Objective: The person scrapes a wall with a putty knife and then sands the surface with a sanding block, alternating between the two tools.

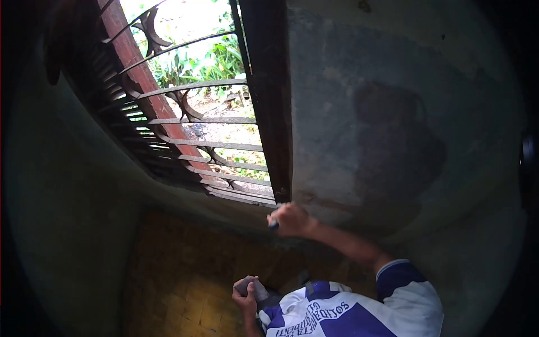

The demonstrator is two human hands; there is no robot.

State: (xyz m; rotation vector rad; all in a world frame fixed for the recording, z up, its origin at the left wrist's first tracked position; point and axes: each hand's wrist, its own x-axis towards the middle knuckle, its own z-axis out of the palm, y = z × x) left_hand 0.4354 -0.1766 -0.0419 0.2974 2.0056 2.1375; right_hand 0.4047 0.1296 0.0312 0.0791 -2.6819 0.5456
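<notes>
By the right end of the barred window (pixel 202 120), the right hand (pixel 292 219) clenches a small dark object (pixel 274 224) (mostly hidden); nearer, the left hand (pixel 245 302) grasps a greyish piece (pixel 254 287).

Below you is a tiled floor (pixel 199 300), yellow-brown, with thin joint lines that you can make out between its squarish tiles. A brighter yellow patch of light (pixel 210 309) lies across the tiles at the lower part of your view; toward the top and sides the floor darkens to brown and its joints grow hard to see. A small dark shape (pixel 304 277) shows beside your shirt (pixel 359 314), too dim to tell whether it rests on the floor.
</notes>
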